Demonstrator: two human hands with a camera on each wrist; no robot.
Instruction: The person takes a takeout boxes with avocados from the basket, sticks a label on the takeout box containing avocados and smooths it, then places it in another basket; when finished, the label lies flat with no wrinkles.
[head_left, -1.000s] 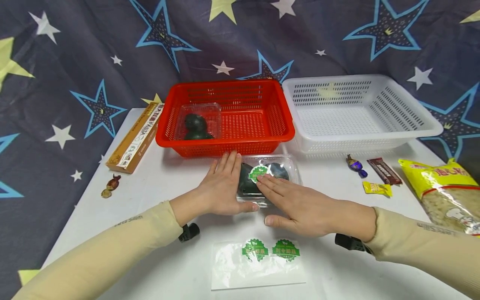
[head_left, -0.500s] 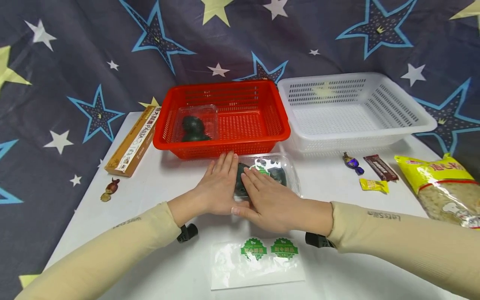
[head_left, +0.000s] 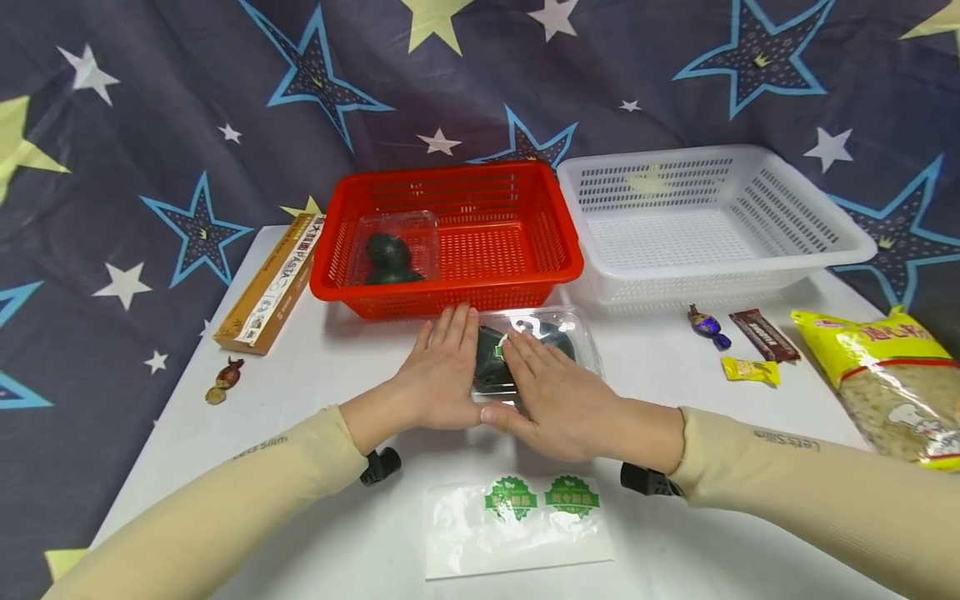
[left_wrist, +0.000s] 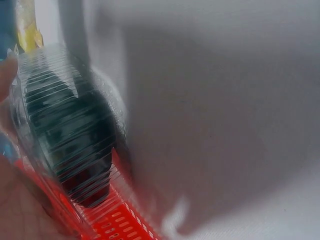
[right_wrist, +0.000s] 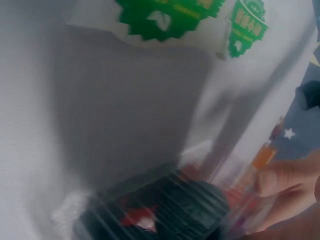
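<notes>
A clear plastic box (head_left: 587,342) with dark green rounded produce (head_left: 491,367) inside sits in front of the red basket. My left hand (head_left: 438,371) lies along the box's left side, fingers straight and together. My right hand (head_left: 566,400) rests on the lid with straight fingers, covering most of a round green sticker (head_left: 498,351). The two thumbs meet at the near edge. In the left wrist view the produce (left_wrist: 70,130) shows through the ribbed box wall. A white backing sheet (head_left: 517,546) with two green stickers (head_left: 512,497) lies nearer to me.
The red basket (head_left: 450,296) holds another clear box (head_left: 420,229) of dark green produce. A white basket (head_left: 720,271) stands to its right. A pasta box (head_left: 266,287) and a wrapped candy (head_left: 225,381) lie left; several wrapped sweets (head_left: 763,336) and a yellow bag (head_left: 892,383) lie right.
My right hand has slid left across the lid, its thumb reaching the left thumb, then shifted slightly back right. More of the sticker is covered. The left hand stays in place.
</notes>
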